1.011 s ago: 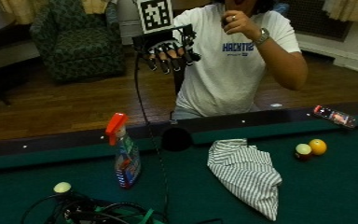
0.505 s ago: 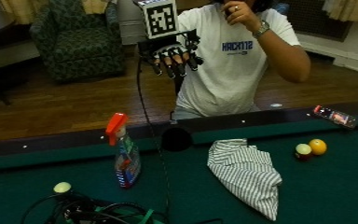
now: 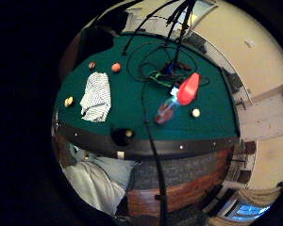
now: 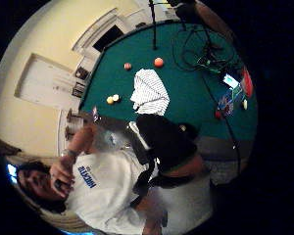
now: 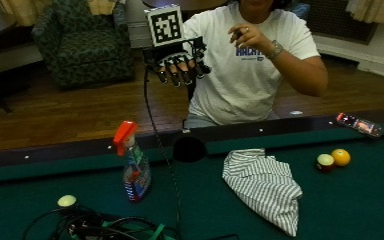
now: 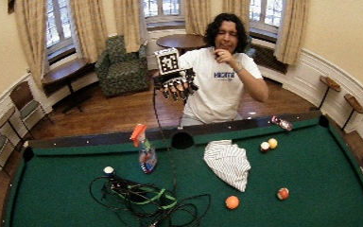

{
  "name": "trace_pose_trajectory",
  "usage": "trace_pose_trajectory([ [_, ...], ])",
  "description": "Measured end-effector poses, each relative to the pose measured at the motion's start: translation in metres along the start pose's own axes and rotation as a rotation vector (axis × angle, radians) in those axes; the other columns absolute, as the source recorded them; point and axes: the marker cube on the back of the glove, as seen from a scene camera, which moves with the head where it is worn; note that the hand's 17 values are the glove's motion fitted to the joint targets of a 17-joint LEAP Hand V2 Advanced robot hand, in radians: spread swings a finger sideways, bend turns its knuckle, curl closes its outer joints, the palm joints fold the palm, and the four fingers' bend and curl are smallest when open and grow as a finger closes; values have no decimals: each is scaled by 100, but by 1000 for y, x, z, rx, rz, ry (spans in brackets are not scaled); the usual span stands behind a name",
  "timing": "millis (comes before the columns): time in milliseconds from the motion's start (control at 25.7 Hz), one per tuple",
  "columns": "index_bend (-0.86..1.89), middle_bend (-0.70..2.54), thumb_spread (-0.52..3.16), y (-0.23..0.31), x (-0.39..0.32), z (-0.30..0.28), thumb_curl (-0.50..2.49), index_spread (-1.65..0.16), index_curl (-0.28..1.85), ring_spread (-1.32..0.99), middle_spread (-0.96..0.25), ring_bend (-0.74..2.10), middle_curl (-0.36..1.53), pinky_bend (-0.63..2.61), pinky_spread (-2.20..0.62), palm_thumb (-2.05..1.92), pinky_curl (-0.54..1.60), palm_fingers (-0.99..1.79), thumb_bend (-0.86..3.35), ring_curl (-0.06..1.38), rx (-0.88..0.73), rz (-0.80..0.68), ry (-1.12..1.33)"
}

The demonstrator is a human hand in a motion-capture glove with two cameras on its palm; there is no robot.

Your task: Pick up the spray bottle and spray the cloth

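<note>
Spray bottle: clear plastic bottle with an orange-red trigger head [image 5: 131,165], upright on the green felt tabletop [image 5: 352,200], near the rail.
Cloth: striped white fabric [image 5: 264,189], crumpled on the felt, right of the bottle, apart from it.
Hands: black-gloved right hand [image 5: 179,67] raised above the rail, fingers relaxed, grasping nothing.
Balls: yellow one [image 5: 341,157] touching a white-and-maroon one [image 5: 324,162].
</note>
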Motion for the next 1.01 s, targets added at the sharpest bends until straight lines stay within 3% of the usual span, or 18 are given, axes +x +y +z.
trace_pose_trajectory([
  [311,14,19,112,38,49,33,24,-43,24,-6,-8,42,29,28,23,43,29,51,1,28,43,-9,-84],
  [1011,12,22,113,104,108,123,33,-39,25,-9,-9,45,34,24,21,73,31,65,7,32,327,482,-560],
])
